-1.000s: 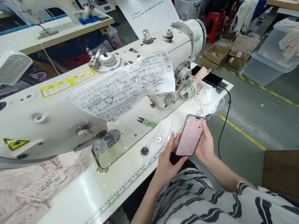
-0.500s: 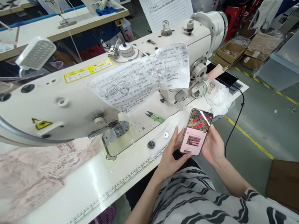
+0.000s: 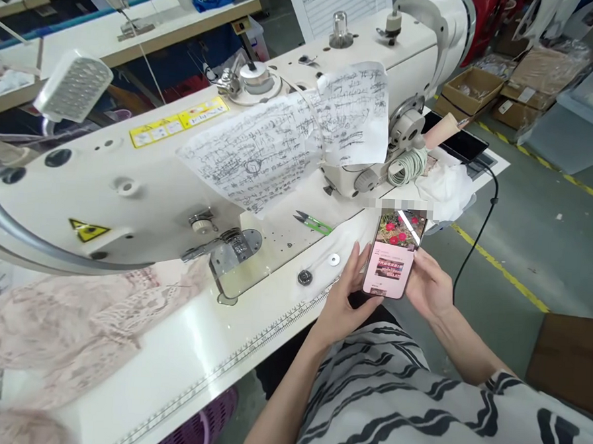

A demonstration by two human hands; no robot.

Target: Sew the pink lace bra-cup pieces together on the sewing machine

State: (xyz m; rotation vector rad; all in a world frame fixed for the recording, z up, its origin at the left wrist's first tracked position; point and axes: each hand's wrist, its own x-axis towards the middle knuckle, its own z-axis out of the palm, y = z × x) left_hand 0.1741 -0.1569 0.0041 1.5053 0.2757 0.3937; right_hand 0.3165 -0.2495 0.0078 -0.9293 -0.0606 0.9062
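Observation:
Both of my hands hold a phone point(image 3: 393, 253) just off the front edge of the sewing table point(image 3: 180, 355). My left hand point(image 3: 344, 304) cups its left side and bottom, fingers curled behind it. My right hand point(image 3: 430, 285) grips its right side, thumb at the screen's edge. The screen is lit pink with a picture of red flowers at the top. Directly behind the phone stands a white sewing machine point(image 3: 130, 173) with scribbled paper notes point(image 3: 291, 142) draped over its arm.
Green thread snips point(image 3: 314, 221) lie on the table near the phone. Pale lace fabric point(image 3: 57, 329) lies at the left under the machine's head. A white cloth point(image 3: 445, 183), a coiled cable point(image 3: 409, 167) and a dark tablet point(image 3: 460, 143) sit at the table's right end. Cardboard boxes point(image 3: 469, 92) stand on the floor.
The phone screen went from a plain pink page to one with red flowers. The view drifted so the machine and hands sit slightly more to the right; both hands kept their hold.

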